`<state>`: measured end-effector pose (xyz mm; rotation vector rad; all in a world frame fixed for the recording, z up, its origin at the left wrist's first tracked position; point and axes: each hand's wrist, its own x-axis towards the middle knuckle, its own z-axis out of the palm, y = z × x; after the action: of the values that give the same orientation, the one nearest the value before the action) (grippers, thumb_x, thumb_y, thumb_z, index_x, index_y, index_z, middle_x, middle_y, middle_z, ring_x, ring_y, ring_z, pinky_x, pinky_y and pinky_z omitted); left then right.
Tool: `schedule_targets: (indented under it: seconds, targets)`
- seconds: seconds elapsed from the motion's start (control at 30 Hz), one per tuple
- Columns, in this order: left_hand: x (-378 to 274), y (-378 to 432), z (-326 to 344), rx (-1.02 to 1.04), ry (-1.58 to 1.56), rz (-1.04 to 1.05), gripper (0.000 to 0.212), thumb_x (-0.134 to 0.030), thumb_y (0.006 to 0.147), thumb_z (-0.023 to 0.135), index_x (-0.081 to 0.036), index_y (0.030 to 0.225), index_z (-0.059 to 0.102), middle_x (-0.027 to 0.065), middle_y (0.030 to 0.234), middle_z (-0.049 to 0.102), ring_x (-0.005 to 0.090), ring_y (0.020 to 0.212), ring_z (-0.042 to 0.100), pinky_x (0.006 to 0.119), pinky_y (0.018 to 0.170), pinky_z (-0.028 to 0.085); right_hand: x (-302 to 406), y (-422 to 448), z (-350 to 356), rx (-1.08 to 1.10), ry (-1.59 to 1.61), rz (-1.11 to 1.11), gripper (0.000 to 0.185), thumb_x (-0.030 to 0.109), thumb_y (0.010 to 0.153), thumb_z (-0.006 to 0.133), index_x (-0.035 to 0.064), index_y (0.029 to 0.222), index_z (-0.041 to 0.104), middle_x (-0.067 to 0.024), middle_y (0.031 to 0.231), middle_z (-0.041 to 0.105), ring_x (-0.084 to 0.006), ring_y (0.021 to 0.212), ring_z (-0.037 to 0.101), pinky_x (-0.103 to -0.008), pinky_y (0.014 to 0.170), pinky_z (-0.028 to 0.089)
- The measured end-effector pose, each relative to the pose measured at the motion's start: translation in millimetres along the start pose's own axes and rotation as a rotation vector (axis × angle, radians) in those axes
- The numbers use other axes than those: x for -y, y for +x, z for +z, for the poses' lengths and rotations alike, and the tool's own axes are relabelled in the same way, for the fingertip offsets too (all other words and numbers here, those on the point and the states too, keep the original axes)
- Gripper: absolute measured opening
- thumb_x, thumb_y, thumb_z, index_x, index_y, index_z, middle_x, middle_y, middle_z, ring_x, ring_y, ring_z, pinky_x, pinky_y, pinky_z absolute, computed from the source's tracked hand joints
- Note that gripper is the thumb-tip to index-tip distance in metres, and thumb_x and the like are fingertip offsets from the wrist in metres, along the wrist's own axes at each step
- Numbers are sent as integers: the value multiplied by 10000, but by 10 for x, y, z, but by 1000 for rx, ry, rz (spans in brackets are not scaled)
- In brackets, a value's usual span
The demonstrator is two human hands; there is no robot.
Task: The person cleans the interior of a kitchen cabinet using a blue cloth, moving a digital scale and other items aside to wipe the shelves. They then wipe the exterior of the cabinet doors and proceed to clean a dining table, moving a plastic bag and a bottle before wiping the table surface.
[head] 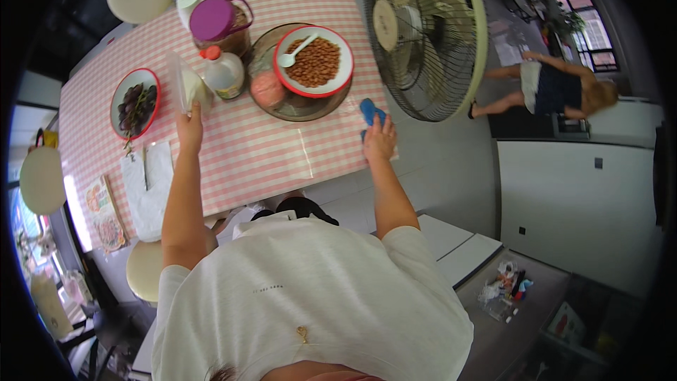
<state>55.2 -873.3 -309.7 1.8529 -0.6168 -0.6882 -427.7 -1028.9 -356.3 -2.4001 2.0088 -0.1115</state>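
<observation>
My left hand (pixel 190 129) grips the near edge of a clear plastic container (pixel 182 82) that stands tilted and has something whitish in it. Close to its right is a clear bottle (pixel 225 76) with a red cap. At the table's right corner, my right hand (pixel 380 140) rests its fingers on a crumpled blue cloth (pixel 372 111). Between the hands, a red-rimmed bowl (pixel 344 58) of brown nuts or beans (pixel 316 66) holds a white spoon (pixel 299 52). That bowl sits on a dark glass tray (pixel 301 112), beside a pink round item (pixel 267 89).
A purple-lidded jug (pixel 212 18) stands behind the bottle. Left lie a bowl of grapes (pixel 138 108), a white cloth (pixel 148 190) with a thin utensil on it, and a printed packet (pixel 106 214). A large caged fan (pixel 426 37) borders the table's right side; a person (pixel 555 87) is beyond it.
</observation>
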Motion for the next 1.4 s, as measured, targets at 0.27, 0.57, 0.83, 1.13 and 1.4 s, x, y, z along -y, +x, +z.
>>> schedule_targets:
  seconds: [0.27, 0.57, 0.83, 1.13, 1.4]
  targets:
    - [157, -575, 47, -31, 208, 302, 632, -78, 874, 585, -83, 1467, 364, 178, 1513, 358, 341, 1445, 254, 440, 1151, 255, 1558, -972, -278, 189, 130, -365, 692, 415, 873, 589, 66, 1444, 412, -230, 1546, 258, -445, 1408, 254, -566, 1156, 189]
    - [483, -1336, -961, -215, 340, 207, 428, -80, 925, 560, -109, 1350, 520, 136, 1469, 399, 286, 1358, 391, 415, 1052, 378, 807, -390, -521, 243, -66, -310, 555, 352, 926, 550, 198, 1447, 435, -145, 1554, 298, -417, 1408, 278, -633, 1125, 194]
    - [671, -1638, -1509, -263, 342, 106, 377, -108, 932, 561, -129, 1309, 564, 118, 1453, 413, 257, 1322, 427, 411, 997, 414, 713, 88, -275, 237, 115, 227, 660, 481, 986, 398, 78, 1504, 320, -257, 1574, 180, -457, 1435, 186, -582, 1157, 153]
    - [545, -1851, -1233, -196, 384, 119, 297, -104, 895, 621, -111, 1192, 639, 192, 1407, 450, 327, 1322, 421, 415, 1061, 383, 2132, -1147, -79, -7, 235, -899, 549, 324, 865, 607, 25, 1321, 540, -275, 1418, 432, -446, 1285, 428, -557, 1095, 308]
    - [315, -2050, -1410, -283, 459, 52, 314, -106, 823, 658, -96, 1136, 652, 252, 1329, 518, 420, 1213, 518, 448, 1017, 434, 349, -350, -69, -84, 65, -375, 531, 342, 935, 544, 115, 1409, 462, -292, 1457, 382, -461, 1295, 415, -520, 1077, 341]
